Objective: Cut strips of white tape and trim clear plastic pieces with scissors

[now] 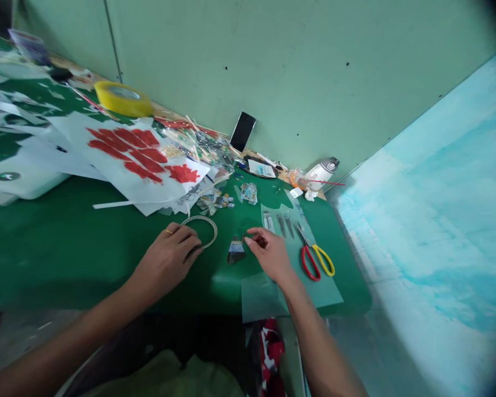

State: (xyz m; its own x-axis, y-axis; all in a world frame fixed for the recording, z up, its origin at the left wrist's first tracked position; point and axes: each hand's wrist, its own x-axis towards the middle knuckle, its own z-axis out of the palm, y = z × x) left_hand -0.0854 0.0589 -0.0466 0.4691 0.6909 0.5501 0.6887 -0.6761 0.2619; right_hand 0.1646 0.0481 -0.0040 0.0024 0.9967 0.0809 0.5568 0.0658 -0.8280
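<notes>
My left hand (171,258) is closed on a narrow roll of tape (215,230), whose thin ring tilts up from the green tabletop (107,248). To its right, my right hand (269,252) has thumb and forefinger pinched together; whatever sits between the tips is too small to name. Right beside those fingertips is a small dark trapezoid piece (236,252) with a blue-white band; I cannot tell whether they touch it. Scissors (312,253) with one red and one yellow handle lie right of my right hand, partly on a translucent sheet (262,298).
Painted red shapes cover a paper sheet (136,190) at left, near a wide yellow tape roll (124,99). A phone (243,131) leans on the back wall. Small bagged bits (249,193), a white bottle (320,173) and dark slim pieces (285,225) lie farther back.
</notes>
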